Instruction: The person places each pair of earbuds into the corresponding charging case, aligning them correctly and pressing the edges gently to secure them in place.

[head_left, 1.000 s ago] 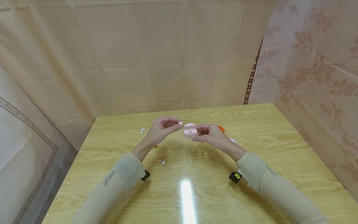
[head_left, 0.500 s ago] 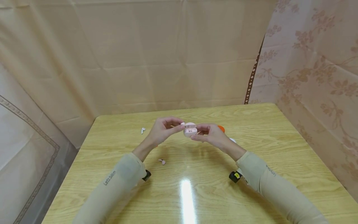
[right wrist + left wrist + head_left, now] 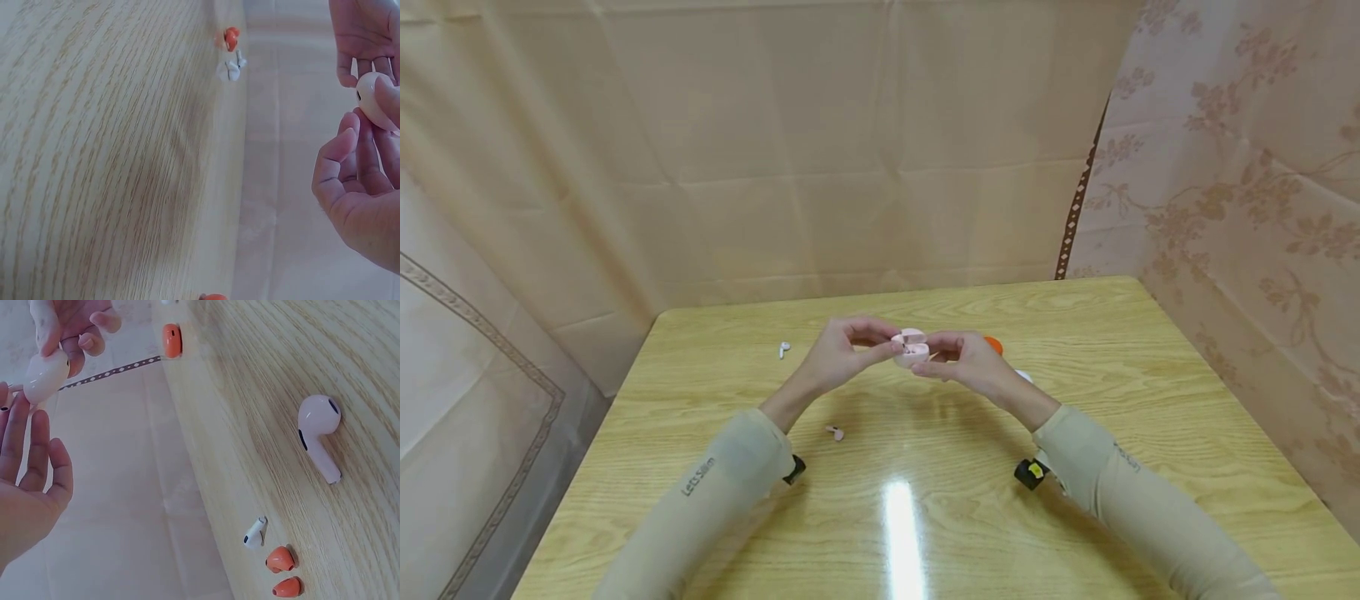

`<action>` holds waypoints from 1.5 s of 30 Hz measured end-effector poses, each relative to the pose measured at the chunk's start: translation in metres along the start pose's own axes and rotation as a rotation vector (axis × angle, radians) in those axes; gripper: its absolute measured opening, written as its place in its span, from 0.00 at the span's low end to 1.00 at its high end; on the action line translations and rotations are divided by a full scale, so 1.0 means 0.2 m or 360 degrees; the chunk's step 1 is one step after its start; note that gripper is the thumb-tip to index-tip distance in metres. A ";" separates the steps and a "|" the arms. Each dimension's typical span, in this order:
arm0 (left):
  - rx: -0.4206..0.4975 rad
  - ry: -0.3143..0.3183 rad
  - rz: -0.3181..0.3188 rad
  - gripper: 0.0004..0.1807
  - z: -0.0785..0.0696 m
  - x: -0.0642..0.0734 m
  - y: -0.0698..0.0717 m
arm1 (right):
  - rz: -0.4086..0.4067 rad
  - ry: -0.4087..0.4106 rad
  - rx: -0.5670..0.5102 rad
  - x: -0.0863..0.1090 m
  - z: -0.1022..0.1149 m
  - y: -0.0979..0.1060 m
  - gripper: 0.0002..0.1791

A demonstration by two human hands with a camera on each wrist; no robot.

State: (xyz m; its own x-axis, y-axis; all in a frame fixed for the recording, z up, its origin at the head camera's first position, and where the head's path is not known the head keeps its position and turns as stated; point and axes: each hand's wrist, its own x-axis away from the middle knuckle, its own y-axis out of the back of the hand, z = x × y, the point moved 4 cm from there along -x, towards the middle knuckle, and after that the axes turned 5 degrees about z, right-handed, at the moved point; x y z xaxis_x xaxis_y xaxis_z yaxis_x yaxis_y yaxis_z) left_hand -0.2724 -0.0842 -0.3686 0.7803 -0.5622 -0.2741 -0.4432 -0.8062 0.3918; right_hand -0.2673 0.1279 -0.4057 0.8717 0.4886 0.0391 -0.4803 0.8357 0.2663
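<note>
A small pale pink earbud case [image 3: 913,358] is held up above the table with its lid raised. My right hand [image 3: 966,362] grips it by its right side, fingers behind and thumb in front. My left hand [image 3: 850,354] pinches a pale pink earbud [image 3: 6,406] at the left side of the case opening; the fingers hide most of it. Whether the earbud sits in a slot I cannot tell. In the left wrist view the case [image 3: 47,378] shows its rounded back. Another pink earbud [image 3: 320,434] lies on the wooden table [image 3: 970,517], below my left hand.
White earbuds [image 3: 230,70] and orange earbuds [image 3: 280,559] lie on the left part of the table. Behind my right hand stands an orange case [image 3: 994,344], and a white case [image 3: 1023,376] is partly hidden by the wrist. A beige curtain [image 3: 850,167] hangs behind the table.
My left hand has moved right and slightly down, bringing the pinched earbud from beside the case to its opening. The right hand and case have stayed nearly still.
</note>
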 end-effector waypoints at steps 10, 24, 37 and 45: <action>-0.0149 -0.0065 -0.0056 0.07 -0.01 -0.01 -0.01 | 0.0008 -0.0021 0.0003 0.00 0.01 0.00 0.24; -0.0393 -0.0127 -0.0061 0.11 0.00 0.00 -0.01 | 0.0014 -0.0031 0.0005 0.01 0.00 0.00 0.24; -0.0367 -0.0308 -0.0133 0.09 0.02 0.01 -0.01 | -0.0005 -0.0053 0.0041 0.01 -0.01 0.00 0.25; -0.0187 -0.0264 -0.0124 0.08 0.04 0.01 -0.01 | -0.0005 -0.0049 0.0003 0.01 0.00 -0.02 0.25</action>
State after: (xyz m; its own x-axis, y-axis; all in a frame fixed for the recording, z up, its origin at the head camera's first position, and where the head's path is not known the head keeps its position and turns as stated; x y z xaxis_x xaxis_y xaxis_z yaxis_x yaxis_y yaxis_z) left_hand -0.2736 -0.0861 -0.3771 0.7224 -0.5295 -0.4447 -0.3223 -0.8268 0.4609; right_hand -0.2640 0.1251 -0.4058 0.8759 0.4778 0.0676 -0.4772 0.8369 0.2680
